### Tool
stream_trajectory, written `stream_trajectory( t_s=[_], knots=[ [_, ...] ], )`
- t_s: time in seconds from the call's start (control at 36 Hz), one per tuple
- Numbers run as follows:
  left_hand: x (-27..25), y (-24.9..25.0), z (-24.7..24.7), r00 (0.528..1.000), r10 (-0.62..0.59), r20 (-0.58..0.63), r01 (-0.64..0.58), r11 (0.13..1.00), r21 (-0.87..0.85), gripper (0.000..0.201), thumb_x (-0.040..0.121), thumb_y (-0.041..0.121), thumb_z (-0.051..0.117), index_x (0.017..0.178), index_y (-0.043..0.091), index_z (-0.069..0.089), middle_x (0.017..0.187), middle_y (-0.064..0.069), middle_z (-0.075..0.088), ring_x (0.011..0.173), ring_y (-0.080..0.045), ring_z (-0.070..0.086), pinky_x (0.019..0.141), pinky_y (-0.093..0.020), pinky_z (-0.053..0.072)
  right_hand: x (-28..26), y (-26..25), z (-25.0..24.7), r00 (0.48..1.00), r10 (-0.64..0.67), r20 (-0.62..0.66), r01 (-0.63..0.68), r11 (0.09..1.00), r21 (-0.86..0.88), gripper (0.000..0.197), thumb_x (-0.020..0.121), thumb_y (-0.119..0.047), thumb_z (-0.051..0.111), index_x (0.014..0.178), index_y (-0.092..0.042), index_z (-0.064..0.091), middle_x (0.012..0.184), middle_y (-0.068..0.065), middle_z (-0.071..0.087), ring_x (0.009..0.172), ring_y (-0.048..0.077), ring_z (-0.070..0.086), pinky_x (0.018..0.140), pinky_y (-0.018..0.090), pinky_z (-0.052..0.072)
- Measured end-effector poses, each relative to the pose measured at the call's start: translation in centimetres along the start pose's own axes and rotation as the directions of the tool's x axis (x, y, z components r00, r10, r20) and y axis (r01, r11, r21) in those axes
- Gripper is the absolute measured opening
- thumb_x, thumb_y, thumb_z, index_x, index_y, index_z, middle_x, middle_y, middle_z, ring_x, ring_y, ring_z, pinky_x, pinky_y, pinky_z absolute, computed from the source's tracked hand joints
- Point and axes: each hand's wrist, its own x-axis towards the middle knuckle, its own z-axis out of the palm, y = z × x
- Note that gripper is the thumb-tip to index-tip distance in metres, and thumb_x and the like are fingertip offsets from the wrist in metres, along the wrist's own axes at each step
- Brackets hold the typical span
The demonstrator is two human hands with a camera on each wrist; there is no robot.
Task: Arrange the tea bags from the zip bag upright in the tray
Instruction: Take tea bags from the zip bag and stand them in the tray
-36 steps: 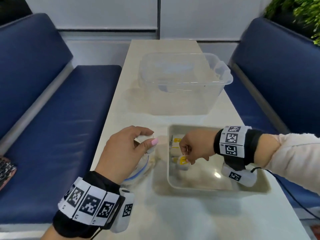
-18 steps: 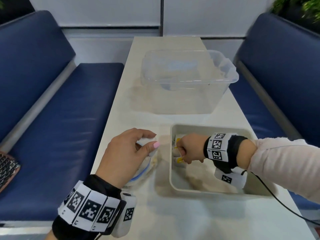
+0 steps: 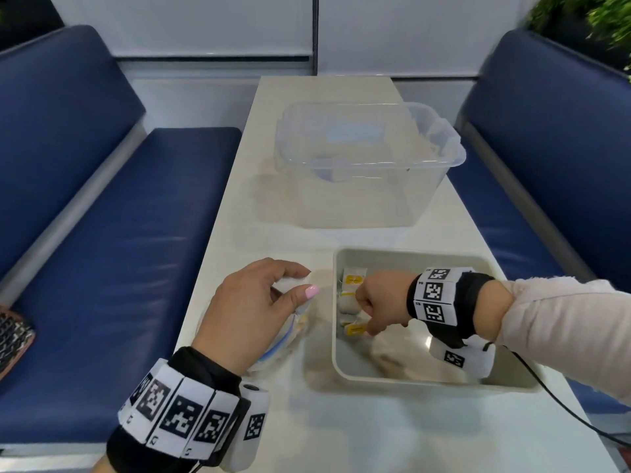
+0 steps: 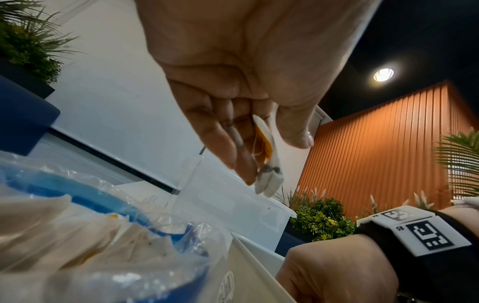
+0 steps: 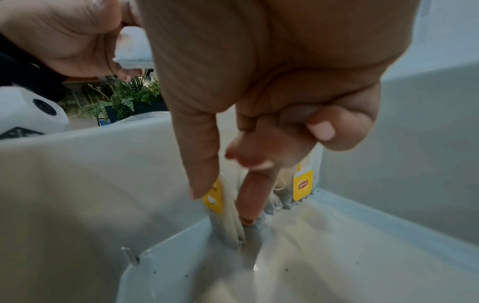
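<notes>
Right hand (image 3: 382, 298) in tray (image 3: 392, 261), thumb and forefinger pinching upright tea bag (image 5: 230, 215) in row along left wall. Left hand (image 3: 252, 308) pinches second tea bag (image 4: 267, 160) above zip bag (image 4: 103, 235) on tabletop (image 3: 341, 431).

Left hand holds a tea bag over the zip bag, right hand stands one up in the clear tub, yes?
Wrong container: the right hand stands its tea bag in the grey tray, per the right wrist view. The left hand does hold another tea bag over the zip bag.
</notes>
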Motion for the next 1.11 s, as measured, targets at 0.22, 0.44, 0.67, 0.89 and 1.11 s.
stream_trajectory(
  t_s=[0.22,0.44,0.67,0.89,1.11],
  knots=[
    [0.2,-0.2,0.2,1.0,0.004,0.011,-0.004,1.0,0.008,0.023,0.08,0.047,0.064,0.099,0.036,0.067,0.097,0.023,0.064,0.071,0.006,0.056,0.071,-0.013,0.043,-1.4,0.8,-0.3,0.97,-0.073,0.23,0.087,0.995,-0.05,0.022,0.083,-0.033,0.068,0.104,-0.029,0.072,0.099,-0.006,0.071,0.057,0.013,0.059,0.044,0.004,0.037],
    [0.3,-0.4,0.5,0.999,0.016,0.038,-0.017,0.999,0.035,0.022,0.082,0.045,0.064,0.101,0.035,0.067,0.097,0.022,0.063,0.069,0.007,0.056,0.068,-0.006,0.039,-0.8,-0.1,0.6,0.915,-0.121,0.386,0.193,0.969,-0.153,0.043,0.093,-0.02,0.054,0.135,-0.033,0.05,0.131,-0.01,0.057,0.072,0.016,0.064,0.072,0.016,0.043],
    [0.2,-0.6,0.7,0.997,0.022,0.069,-0.024,0.999,0.04,0.018,0.081,0.04,0.069,0.098,0.038,0.066,0.095,0.025,0.061,0.072,0.005,0.057,0.068,-0.004,0.038,-0.2,-0.7,0.3,0.926,-0.106,0.362,0.193,0.958,-0.214,0.051,0.096,-0.012,0.047,0.144,-0.026,0.036,0.137,-0.009,0.052,0.088,0.024,0.069,0.087,0.023,0.043],
    [0.4,-0.8,0.9,0.995,0.041,0.086,-0.05,0.994,0.096,0.018,0.081,0.043,0.069,0.098,0.042,0.063,0.092,0.029,0.058,0.077,0.007,0.055,0.067,-0.004,0.038,0.9,-0.1,0.2,0.941,-0.121,0.316,0.17,0.976,-0.135,0.055,0.094,-0.012,0.05,0.146,-0.024,0.033,0.141,-0.01,0.048,0.061,0.01,0.056,0.077,0.018,0.038],
    [0.4,-0.6,1.0,0.994,0.066,0.084,-0.074,0.992,0.102,0.02,0.082,0.031,0.067,0.099,0.042,0.063,0.095,0.026,0.06,0.077,0.005,0.058,0.069,-0.003,0.038,1.4,0.1,0.7,0.948,-0.151,0.279,0.165,0.986,-0.029,0.056,0.092,-0.01,0.055,0.143,-0.026,0.04,0.134,-0.005,0.055,0.064,0.014,0.058,0.07,0.019,0.045]
  ],
)
